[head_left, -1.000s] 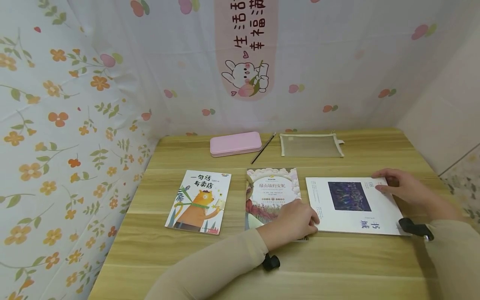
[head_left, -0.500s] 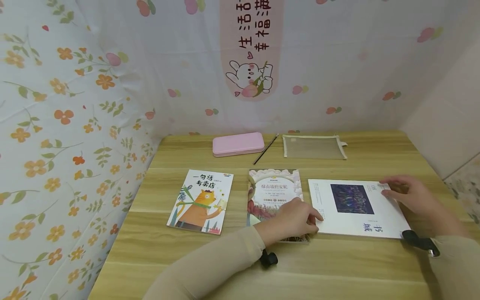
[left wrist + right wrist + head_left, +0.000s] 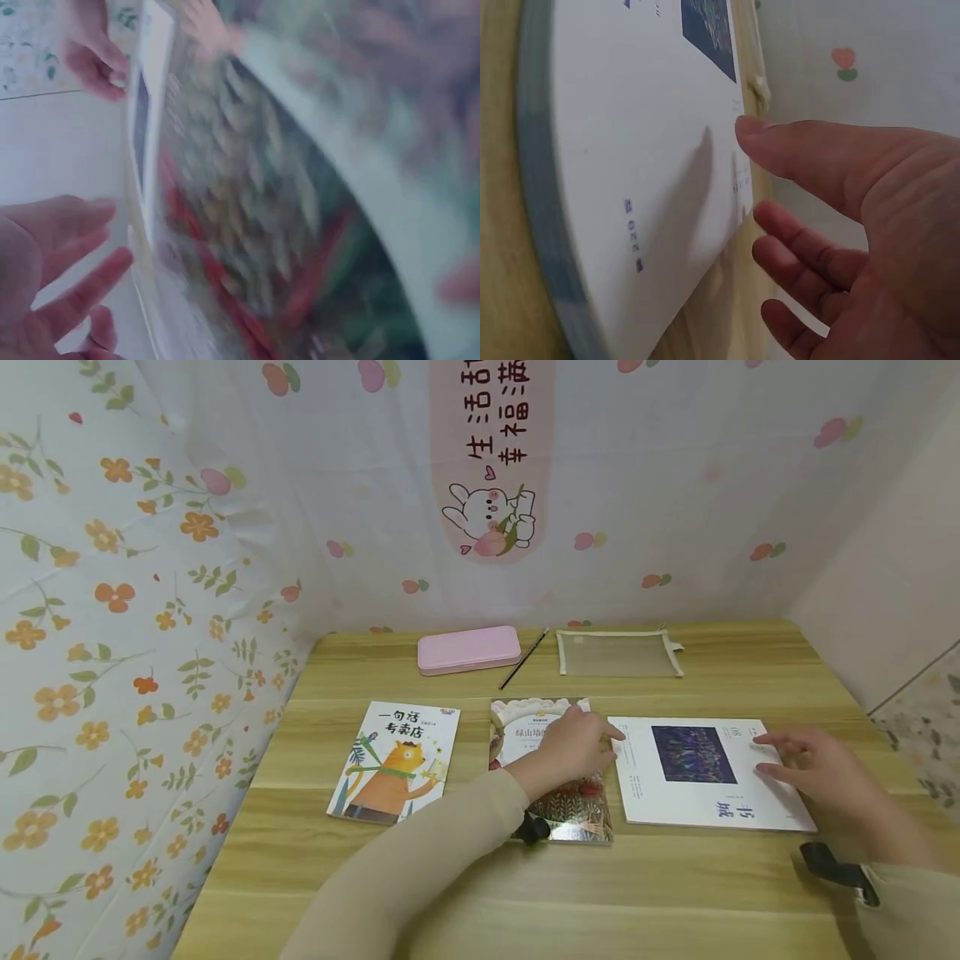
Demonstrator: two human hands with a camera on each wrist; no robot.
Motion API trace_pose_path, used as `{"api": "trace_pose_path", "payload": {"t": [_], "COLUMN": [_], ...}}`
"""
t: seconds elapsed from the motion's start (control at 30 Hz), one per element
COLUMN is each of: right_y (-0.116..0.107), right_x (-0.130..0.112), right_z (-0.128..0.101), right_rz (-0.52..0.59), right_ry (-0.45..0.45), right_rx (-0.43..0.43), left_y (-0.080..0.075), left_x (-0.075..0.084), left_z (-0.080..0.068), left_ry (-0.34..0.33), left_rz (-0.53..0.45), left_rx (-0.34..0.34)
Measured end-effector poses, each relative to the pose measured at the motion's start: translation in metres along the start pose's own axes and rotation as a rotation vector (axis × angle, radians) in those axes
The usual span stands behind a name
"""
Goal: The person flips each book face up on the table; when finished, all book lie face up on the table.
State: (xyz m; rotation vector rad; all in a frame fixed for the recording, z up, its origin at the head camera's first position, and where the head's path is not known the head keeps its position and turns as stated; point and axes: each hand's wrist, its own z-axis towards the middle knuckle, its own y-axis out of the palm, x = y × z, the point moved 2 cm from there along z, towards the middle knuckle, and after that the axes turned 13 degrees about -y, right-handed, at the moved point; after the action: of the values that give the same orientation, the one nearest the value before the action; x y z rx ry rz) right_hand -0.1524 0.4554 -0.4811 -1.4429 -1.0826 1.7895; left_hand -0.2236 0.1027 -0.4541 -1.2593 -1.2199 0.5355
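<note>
— Where do our hands sit relative to the white book (image 3: 705,772)?

— Our right hand (image 3: 813,768) hovers over its right edge, fingers straight and spread, gripping nothing; the wrist view shows the thumb tip close to the cover, though we cannot tell if it touches. Our left hand (image 3: 573,745) lies just left of the white book, on the middle book (image 3: 558,806), fingers loosely extended with the tips at the white book's left edge. It holds nothing either.

— And the white book itself?

— Flat on the worktop (image 3: 675,893), a dark blue picture on its cover. The middle book is just beside it on the left, and the fox book (image 3: 393,762) lies further left, apart from both.

— What is behind the white book?

— A mesh pouch (image 3: 618,653) near the curtain, a thin pen (image 3: 525,658) left of that, then a pink case (image 3: 468,650) further left.
</note>
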Motion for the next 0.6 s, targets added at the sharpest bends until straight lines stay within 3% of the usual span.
{"api": "trace_pose_path", "payload": {"t": [0.13, 0.23, 0.47, 0.6], "right_y": [0.0, 0.003, 0.005, 0.009], "right_x": [-0.002, -0.002, -0.007, -0.01], "right_z": [-0.008, -0.015, -0.031, -0.04], "right_rz": [-0.046, -0.068, -0.093, -0.082], "right_ry": [-0.053, -0.062, -0.039, -0.033], "right_rx": [0.01, 0.004, -0.039, -0.037], "left_y": [-0.005, -0.008, -0.007, -0.006], "left_x": [-0.005, -0.009, -0.01, -0.007], "left_z": [0.01, 0.018, 0.037, 0.042], "left_ry": [-0.029, -0.011, 0.198, 0.218], "left_rz": [0.023, 0.01, 0.203, 0.223], "left_rx": [0.01, 0.009, -0.02, -0.037]}}
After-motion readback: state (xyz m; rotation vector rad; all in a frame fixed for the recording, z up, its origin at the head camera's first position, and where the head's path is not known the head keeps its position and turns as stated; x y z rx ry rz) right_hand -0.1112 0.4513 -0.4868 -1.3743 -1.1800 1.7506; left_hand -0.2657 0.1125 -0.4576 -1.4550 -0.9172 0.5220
